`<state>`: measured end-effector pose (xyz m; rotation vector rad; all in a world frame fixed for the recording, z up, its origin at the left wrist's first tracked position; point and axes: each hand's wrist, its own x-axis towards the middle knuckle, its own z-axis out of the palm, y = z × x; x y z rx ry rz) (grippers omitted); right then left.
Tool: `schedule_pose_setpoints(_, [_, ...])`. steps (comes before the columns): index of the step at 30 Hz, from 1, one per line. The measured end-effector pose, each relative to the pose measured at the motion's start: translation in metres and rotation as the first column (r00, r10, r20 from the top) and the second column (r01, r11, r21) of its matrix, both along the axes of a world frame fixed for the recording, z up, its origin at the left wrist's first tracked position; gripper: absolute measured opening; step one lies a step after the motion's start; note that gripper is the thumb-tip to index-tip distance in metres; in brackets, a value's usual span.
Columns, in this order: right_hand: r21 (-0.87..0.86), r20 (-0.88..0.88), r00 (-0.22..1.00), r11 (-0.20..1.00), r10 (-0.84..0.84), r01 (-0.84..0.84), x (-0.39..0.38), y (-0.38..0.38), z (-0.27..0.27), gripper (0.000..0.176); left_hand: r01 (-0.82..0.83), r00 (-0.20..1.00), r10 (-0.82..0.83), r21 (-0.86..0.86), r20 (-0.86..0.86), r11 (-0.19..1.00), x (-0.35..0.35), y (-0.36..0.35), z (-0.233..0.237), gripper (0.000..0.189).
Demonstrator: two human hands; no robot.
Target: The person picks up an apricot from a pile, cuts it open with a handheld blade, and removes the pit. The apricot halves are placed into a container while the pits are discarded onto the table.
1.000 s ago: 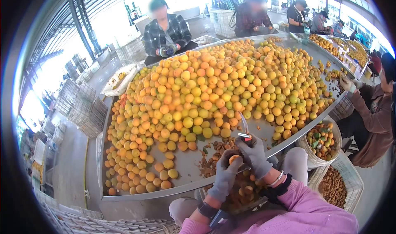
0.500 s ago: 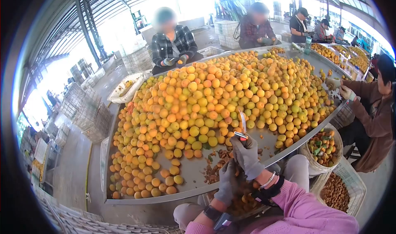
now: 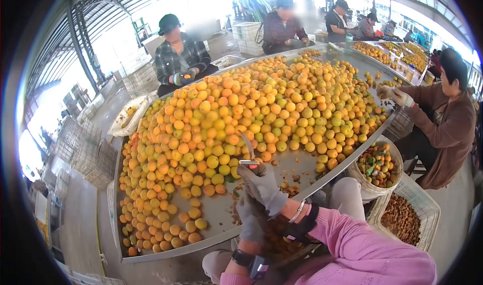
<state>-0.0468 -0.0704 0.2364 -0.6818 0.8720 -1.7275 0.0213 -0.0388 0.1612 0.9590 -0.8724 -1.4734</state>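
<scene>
With our right grip point(image 3: 264, 187) we are clasping the knife point(image 3: 249, 163), its curved blade pointing up, clear of our fingers, as careful handling is asking. Our left grip point(image 3: 250, 217) is resting just below, close against the right; we cannot tell whether it is holding anything. For steady control, we are best bracing our wrists and minding the edge. Beyond, fruits point(image 3: 231, 99) are lying heaped on the metal bench point(image 3: 216, 210).

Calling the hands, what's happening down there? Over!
Right hand gripping knife, blade pointing away. Left hand close against it, partly covered, contents unclear. Orange-yellow fruit heaped on metal table ahead. Over.
</scene>
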Motion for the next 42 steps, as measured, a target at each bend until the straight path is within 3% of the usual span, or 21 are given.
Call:
schedule_pose_setpoints(4, [-0.049,-0.044,0.989,0.989,-0.144,0.142,-0.006,-0.005,0.006,0.008,-0.030,0.998,0.030,-0.010,0.050,1.000,-0.006,0.011,0.026,0.033])
schedule_pose_setpoints(10, [-0.021,-0.063,0.996,0.998,-0.062,0.061,0.000,-0.011,-0.004,0.009,-0.091,0.978,0.136,0.264,-0.157,0.960,-0.012,0.004,0.022,0.031])
schedule_pose_setpoints(12, [-0.014,-0.036,0.998,0.999,-0.042,0.042,0.003,-0.013,-0.006,0.010,-0.005,0.976,0.058,0.246,-0.208,0.969,-0.006,0.001,0.020,0.028])
schedule_pose_setpoints(14, [-0.030,-0.254,0.963,0.995,0.089,-0.099,0.002,-0.014,-0.008,0.014,0.081,0.980,-0.046,0.177,-0.194,0.981,0.010,-0.002,-0.006,0.026])
schedule_pose_setpoints(16, [0.026,-0.179,0.968,0.985,0.173,-0.172,0.000,-0.008,0.008,0.016,0.173,0.974,-0.152,0.113,-0.169,0.978,0.016,-0.005,-0.013,0.026])
schedule_pose_setpoints(19, [0.081,-0.128,0.945,0.953,0.299,-0.291,-0.006,-0.006,0.014,0.020,0.112,0.993,-0.109,0.079,-0.035,0.991,0.017,-0.004,0.000,0.021])
schedule_pose_setpoints(20, [0.080,-0.152,0.927,0.939,0.342,-0.333,-0.006,-0.006,0.013,0.021,0.172,0.900,-0.074,-0.195,0.430,0.966,0.025,0.000,0.008,0.020])
schedule_pose_setpoints(21, [0.085,-0.147,0.926,0.938,0.347,-0.338,-0.004,-0.006,0.011,0.021,0.342,0.622,0.103,-0.388,0.776,0.856,0.030,0.004,0.013,0.020])
schedule_pose_setpoints(22, [-0.009,-0.259,0.887,0.917,0.383,-0.399,-0.003,-0.008,0.007,0.021,0.341,0.620,0.102,-0.384,0.778,0.858,0.031,0.004,0.010,0.020])
schedule_pose_setpoints(23, [-0.096,-0.371,0.838,0.881,0.399,-0.462,-0.003,-0.009,0.004,0.020,0.316,0.715,0.052,-0.388,0.697,0.866,0.032,0.003,0.006,0.031])
schedule_pose_setpoints(25, [-0.098,-0.381,0.810,0.852,0.445,-0.514,-0.005,-0.014,0.002,0.019,0.296,0.794,-0.001,-0.385,0.608,0.874,0.024,0.009,0.019,0.046])
schedule_pose_setpoints(27, [-0.101,-0.391,0.777,0.817,0.493,-0.568,-0.005,-0.021,-0.003,0.019,0.101,0.671,0.303,-0.487,0.677,0.867,0.001,0.024,0.063,0.038])
schedule_pose_setpoints(28, [-0.055,-0.297,0.840,0.871,0.453,-0.489,-0.005,-0.024,-0.007,0.019,0.098,0.667,0.302,-0.483,0.681,0.870,0.009,0.018,0.055,0.038])
schedule_pose_setpoints(29, [0.000,-0.206,0.894,0.913,0.399,-0.407,-0.006,-0.027,-0.010,0.019,0.120,0.977,-0.101,-0.096,0.187,0.988,0.023,0.005,0.039,0.033])
schedule_pose_setpoints(30, [0.009,-0.139,0.956,0.966,0.257,-0.258,-0.001,-0.020,0.012,0.017,0.373,0.837,-0.232,0.206,-0.495,0.904,0.030,-0.007,0.025,0.029])
schedule_pose_setpoints(34, [-0.034,-0.157,0.986,0.997,0.059,-0.065,-0.029,-0.036,0.011,0.013,0.233,0.871,-0.181,0.059,-0.456,0.971,0.026,-0.023,-0.006,0.025])
schedule_pose_setpoints(36, [0.004,-0.213,0.976,0.999,0.045,-0.045,-0.052,-0.030,0.011,0.012,0.205,0.963,-0.197,0.026,-0.181,0.978,0.029,-0.022,-0.007,0.025])
schedule_pose_setpoints(38, [0.081,-0.300,0.952,0.996,0.066,-0.044,-0.081,-0.021,0.009,0.012,0.078,0.976,-0.004,0.338,-0.216,0.938,0.029,-0.019,0.006,0.019])
schedule_pose_setpoints(40, [0.157,-0.391,0.918,0.988,0.070,-0.009,-0.103,-0.002,0.009,0.014,0.027,1.000,-0.027,-0.048,-0.007,0.998,0.030,-0.022,-0.011,0.018])
schedule_pose_setpoints(41, [0.171,-0.439,0.898,0.984,0.038,0.041,-0.111,0.002,0.006,0.016,-0.049,0.988,0.066,-0.120,0.141,0.992,0.030,-0.029,-0.018,0.024])
schedule_pose_setpoints(42, [0.073,-0.556,0.831,0.997,0.027,0.017,-0.127,0.002,-0.010,0.014,-0.123,0.973,0.122,-0.008,0.195,0.992,0.028,-0.030,-0.009,0.029])
